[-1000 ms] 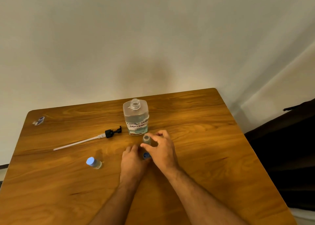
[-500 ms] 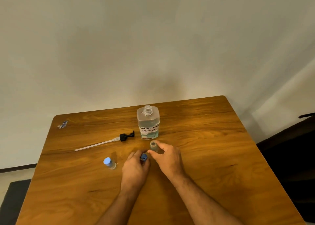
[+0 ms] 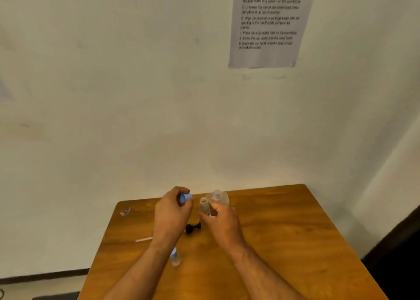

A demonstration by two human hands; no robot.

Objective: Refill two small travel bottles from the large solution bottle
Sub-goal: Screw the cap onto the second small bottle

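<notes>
**A:** Travel bottle (image 3: 205,206), the uncapped one: where was it?

**B:** In my right hand (image 3: 221,220), raised above the table (image 3: 284,231). Fingers curled round its lower half, neck and open mouth sticking out on top, roughly upright. Clear plastic. Frame was too blurred for me to read any fill level.

**A:** Cap?

**B:** Blue cap (image 3: 186,197) was in my left hand (image 3: 172,211), pinched between curled fingers and thumb, held up just left of the bottle's mouth. Cap and bottle were apart, not touching.

**A:** Large solution bottle?

**B:** The large solution bottle (image 3: 218,197) stood on the table right behind the small one, partly hidden by my right hand. Its mouth was open, no pump on it. Body was clear; couldn't tell how much liquid was in it.

**A:** Second travel bottle?

**B:** The second travel bottle (image 3: 175,257) stood on the table nearer to me, beside my left forearm. Blue cap on. Clear body, contents unreadable.

**A:** Pump?

**B:** The black pump head (image 3: 192,228) lay on the table between my wrists, its white dip tube (image 3: 144,239) running out to the left.

**A:** Anything else?

**B:** A small clear-and-blue item (image 3: 125,211) near the far left corner of the table, too blurry to name. A printed sheet (image 3: 268,24) was on the wall above.
</notes>
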